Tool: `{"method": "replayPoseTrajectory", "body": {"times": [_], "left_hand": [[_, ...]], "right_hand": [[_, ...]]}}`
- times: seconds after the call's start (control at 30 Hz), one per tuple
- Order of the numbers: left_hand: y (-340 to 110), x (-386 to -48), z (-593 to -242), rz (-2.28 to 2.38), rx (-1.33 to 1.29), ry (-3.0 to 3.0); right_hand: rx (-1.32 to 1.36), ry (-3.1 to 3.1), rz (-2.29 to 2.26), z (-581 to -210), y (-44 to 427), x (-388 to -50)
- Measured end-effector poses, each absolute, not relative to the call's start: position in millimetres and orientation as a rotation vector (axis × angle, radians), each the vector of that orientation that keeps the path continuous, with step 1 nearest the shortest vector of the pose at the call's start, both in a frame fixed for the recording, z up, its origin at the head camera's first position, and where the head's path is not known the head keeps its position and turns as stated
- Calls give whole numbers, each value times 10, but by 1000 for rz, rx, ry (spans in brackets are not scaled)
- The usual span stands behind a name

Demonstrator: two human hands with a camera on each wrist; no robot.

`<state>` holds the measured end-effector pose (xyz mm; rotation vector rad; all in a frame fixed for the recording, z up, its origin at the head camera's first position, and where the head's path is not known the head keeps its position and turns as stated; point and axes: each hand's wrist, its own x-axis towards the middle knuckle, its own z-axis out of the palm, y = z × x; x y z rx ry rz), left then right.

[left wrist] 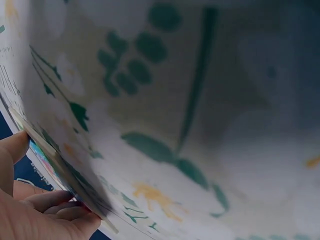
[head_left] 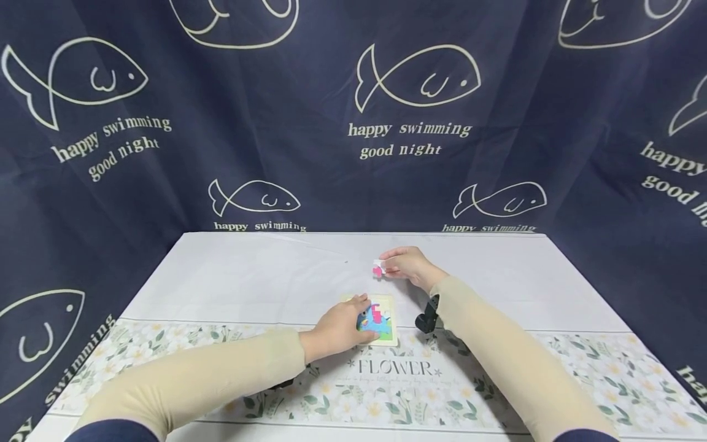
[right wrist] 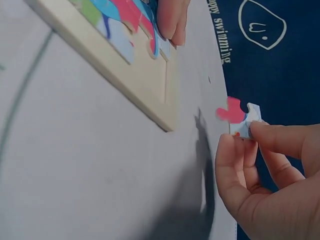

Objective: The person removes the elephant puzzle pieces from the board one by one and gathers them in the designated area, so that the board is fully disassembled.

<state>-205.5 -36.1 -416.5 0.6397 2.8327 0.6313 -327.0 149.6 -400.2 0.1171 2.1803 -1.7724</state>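
Note:
A jigsaw puzzle board (head_left: 386, 337) with a pale frame lies on the table, showing pink, blue and green pieces. My left hand (head_left: 338, 325) rests over its left side, thumb and fingers spread across the pieces. In the left wrist view, the board (left wrist: 60, 167) appears nearly edge-on with fingers touching its face. Beyond the board, my right hand (head_left: 410, 266) pinches a pink and white puzzle piece (head_left: 378, 270) above the table. The right wrist view shows that piece (right wrist: 234, 112) between thumb and fingertips, and a bare corner inside the frame (right wrist: 117, 85).
The table has a white cloth (head_left: 265, 276) with a floral band lettered "FLOWER" (head_left: 394, 367) along its front part. A dark blue curtain (head_left: 320, 141) with fish drawings hangs behind and at both sides. A black wrist device (head_left: 427, 316) sits under the right sleeve.

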Motion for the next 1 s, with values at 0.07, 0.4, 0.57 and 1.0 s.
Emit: {"method": "replayPoseTrajectory", "body": {"times": [0.07, 0.4, 0.57, 1.0], "left_hand": [[-365, -2048, -4161, 611, 650, 2841], [-365, -2005, -4148, 560, 633, 2850], [-357, -2016, -4136, 528, 639, 2861], [-345, -2045, -4143, 511, 639, 2872]], "right_hand": [[134, 2206, -1748, -3984, 1459, -3307], [192, 2185, -1802, -4037, 1341, -3456], [223, 2161, -1834, -4098, 1294, -3543], [265, 2096, -1904, -4138, 1079, -3718]]}}
